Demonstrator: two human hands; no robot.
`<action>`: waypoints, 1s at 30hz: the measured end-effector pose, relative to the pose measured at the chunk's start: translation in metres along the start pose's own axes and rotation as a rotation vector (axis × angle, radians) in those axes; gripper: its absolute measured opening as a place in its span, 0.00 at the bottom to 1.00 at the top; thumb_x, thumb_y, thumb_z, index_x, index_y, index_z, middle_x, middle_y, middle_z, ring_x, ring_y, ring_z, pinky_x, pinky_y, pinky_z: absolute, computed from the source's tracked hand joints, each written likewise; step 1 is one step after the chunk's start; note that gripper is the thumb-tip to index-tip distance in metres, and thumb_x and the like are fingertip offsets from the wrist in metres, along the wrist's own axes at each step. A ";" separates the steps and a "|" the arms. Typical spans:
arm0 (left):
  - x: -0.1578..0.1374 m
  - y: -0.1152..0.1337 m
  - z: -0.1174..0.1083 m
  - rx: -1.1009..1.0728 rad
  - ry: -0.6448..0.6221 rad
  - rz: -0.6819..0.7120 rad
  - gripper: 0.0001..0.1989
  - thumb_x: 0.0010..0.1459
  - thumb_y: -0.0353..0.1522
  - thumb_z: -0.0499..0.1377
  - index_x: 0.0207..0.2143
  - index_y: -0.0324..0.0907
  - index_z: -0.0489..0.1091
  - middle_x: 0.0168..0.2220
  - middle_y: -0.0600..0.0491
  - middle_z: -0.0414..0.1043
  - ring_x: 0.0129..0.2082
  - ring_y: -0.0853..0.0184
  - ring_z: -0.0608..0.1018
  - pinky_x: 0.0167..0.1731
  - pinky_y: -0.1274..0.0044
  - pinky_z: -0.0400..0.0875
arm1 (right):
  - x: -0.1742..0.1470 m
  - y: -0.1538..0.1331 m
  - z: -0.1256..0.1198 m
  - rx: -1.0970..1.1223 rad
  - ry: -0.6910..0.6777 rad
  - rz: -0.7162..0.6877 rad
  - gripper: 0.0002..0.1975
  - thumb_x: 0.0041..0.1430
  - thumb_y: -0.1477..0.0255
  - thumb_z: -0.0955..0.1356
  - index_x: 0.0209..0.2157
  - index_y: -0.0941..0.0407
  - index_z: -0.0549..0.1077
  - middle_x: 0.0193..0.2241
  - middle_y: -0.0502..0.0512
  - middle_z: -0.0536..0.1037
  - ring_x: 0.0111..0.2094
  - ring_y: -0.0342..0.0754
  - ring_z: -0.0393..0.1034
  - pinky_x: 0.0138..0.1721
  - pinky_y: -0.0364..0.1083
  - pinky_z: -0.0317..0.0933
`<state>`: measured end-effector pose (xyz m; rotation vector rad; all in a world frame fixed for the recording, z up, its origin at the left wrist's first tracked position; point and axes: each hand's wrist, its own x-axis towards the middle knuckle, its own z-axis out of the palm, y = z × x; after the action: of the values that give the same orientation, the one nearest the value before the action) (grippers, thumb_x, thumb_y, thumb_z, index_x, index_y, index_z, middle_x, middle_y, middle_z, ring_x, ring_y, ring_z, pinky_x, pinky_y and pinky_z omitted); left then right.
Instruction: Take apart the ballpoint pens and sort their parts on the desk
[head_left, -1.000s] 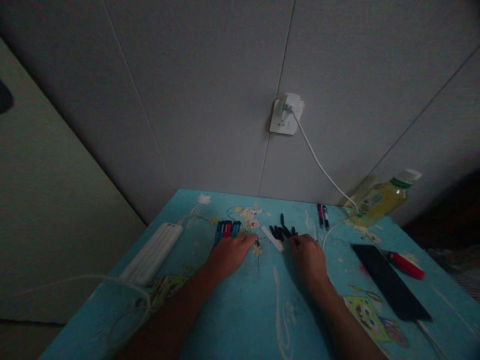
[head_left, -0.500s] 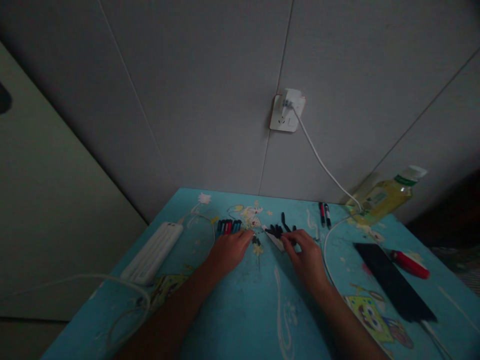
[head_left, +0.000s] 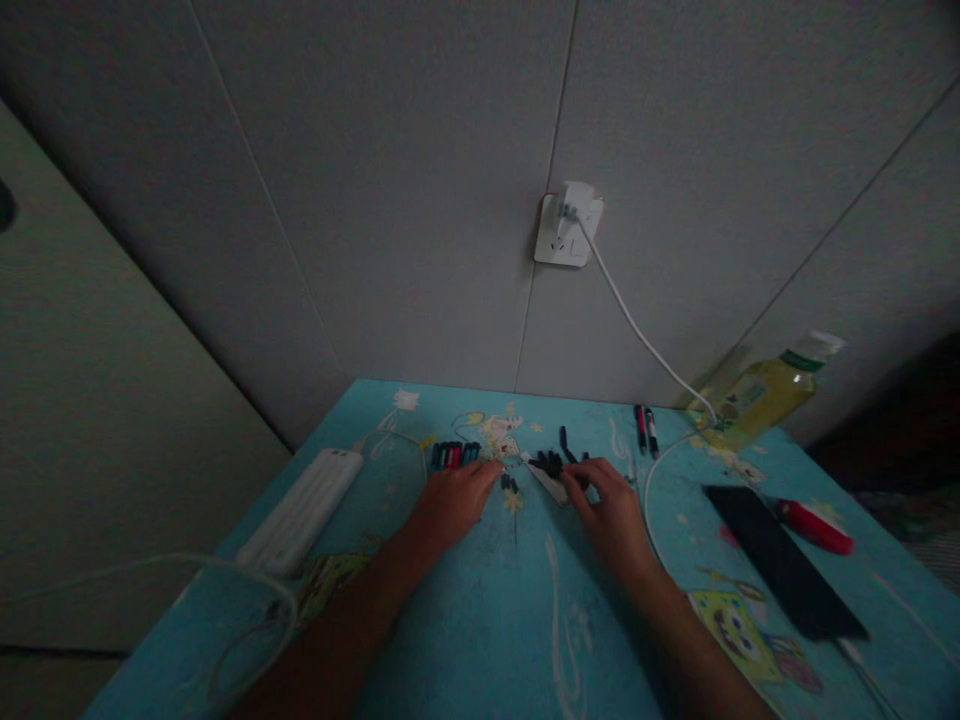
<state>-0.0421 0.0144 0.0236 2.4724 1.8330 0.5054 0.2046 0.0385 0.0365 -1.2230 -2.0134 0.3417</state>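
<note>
My left hand (head_left: 452, 500) rests over the table with thumb and fingers pressed together; anything between the fingertips is too small to make out. Just behind it lies a row of short dark, blue and red pen-like pieces (head_left: 454, 455). A few tiny dark pieces (head_left: 509, 482) lie right of its fingertips. My right hand (head_left: 606, 500) is closed in a pinch at a cluster of black pen-like pieces (head_left: 550, 463), its grip partly hidden. Under the cluster is a flat white piece (head_left: 553, 489). A black stick-like piece (head_left: 564, 440) lies behind the cluster.
Two pens (head_left: 646, 430) lie near the wall, left of an oil-coloured bottle (head_left: 765, 400). A black slab-like device (head_left: 784, 560) and a red object (head_left: 816, 527) lie at right. A white power strip (head_left: 300, 510) is at left. A cable (head_left: 630, 315) hangs from the wall socket.
The view has shifted a little, so everything appears slightly further left. Both hands keep nearly the same places and the same closed finger poses.
</note>
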 end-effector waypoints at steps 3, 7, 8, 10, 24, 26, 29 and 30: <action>0.000 0.001 -0.001 0.020 -0.018 0.006 0.15 0.69 0.34 0.46 0.51 0.48 0.69 0.39 0.51 0.76 0.38 0.65 0.78 0.37 0.78 0.70 | 0.000 0.001 0.002 -0.010 -0.012 -0.015 0.09 0.65 0.69 0.64 0.38 0.55 0.76 0.36 0.57 0.76 0.37 0.49 0.71 0.42 0.48 0.63; 0.000 0.002 -0.002 0.019 -0.026 0.018 0.16 0.69 0.35 0.46 0.52 0.49 0.69 0.38 0.51 0.76 0.37 0.66 0.78 0.37 0.78 0.70 | 0.000 0.001 0.004 -0.002 -0.007 -0.016 0.09 0.65 0.69 0.64 0.38 0.55 0.75 0.36 0.57 0.76 0.37 0.50 0.71 0.42 0.48 0.63; 0.000 0.002 -0.002 0.016 -0.024 0.018 0.16 0.69 0.34 0.46 0.52 0.49 0.69 0.37 0.51 0.76 0.37 0.66 0.78 0.37 0.78 0.70 | 0.000 0.000 0.004 0.004 -0.005 -0.017 0.09 0.65 0.69 0.64 0.38 0.55 0.75 0.36 0.57 0.76 0.37 0.50 0.71 0.42 0.48 0.63; -0.001 0.002 -0.001 0.011 -0.018 0.016 0.16 0.68 0.34 0.46 0.52 0.49 0.69 0.38 0.51 0.76 0.38 0.66 0.78 0.38 0.78 0.71 | 0.000 -0.001 0.003 0.015 -0.001 -0.013 0.09 0.65 0.69 0.64 0.38 0.55 0.75 0.36 0.57 0.76 0.36 0.50 0.71 0.42 0.48 0.63; -0.001 0.004 -0.001 -0.012 -0.019 0.052 0.16 0.68 0.35 0.47 0.52 0.48 0.70 0.39 0.50 0.76 0.37 0.65 0.78 0.38 0.77 0.70 | -0.001 0.003 0.006 -0.048 -0.024 -0.036 0.10 0.66 0.70 0.63 0.40 0.55 0.75 0.39 0.58 0.75 0.40 0.51 0.71 0.44 0.48 0.63; -0.002 0.004 -0.001 -0.019 -0.020 0.074 0.16 0.68 0.35 0.47 0.51 0.48 0.70 0.39 0.50 0.76 0.37 0.66 0.78 0.37 0.77 0.71 | -0.001 0.003 0.006 -0.023 -0.017 -0.034 0.10 0.66 0.70 0.62 0.41 0.55 0.75 0.39 0.59 0.75 0.40 0.51 0.71 0.44 0.49 0.63; -0.003 0.005 -0.003 -0.026 -0.019 0.107 0.16 0.69 0.35 0.47 0.52 0.48 0.70 0.38 0.50 0.76 0.37 0.66 0.78 0.37 0.78 0.71 | 0.000 0.002 0.005 0.034 -0.008 -0.031 0.10 0.66 0.70 0.62 0.40 0.55 0.75 0.39 0.59 0.75 0.40 0.51 0.71 0.44 0.49 0.64; -0.003 0.005 -0.003 -0.026 -0.015 0.114 0.16 0.69 0.35 0.47 0.52 0.48 0.70 0.38 0.50 0.76 0.37 0.66 0.78 0.37 0.78 0.71 | 0.001 0.002 0.004 0.052 -0.010 -0.033 0.10 0.66 0.70 0.62 0.40 0.55 0.75 0.38 0.58 0.75 0.40 0.51 0.71 0.44 0.49 0.64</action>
<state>-0.0392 0.0096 0.0267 2.5673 1.6767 0.5102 0.2024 0.0407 0.0332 -1.1577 -2.0184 0.3821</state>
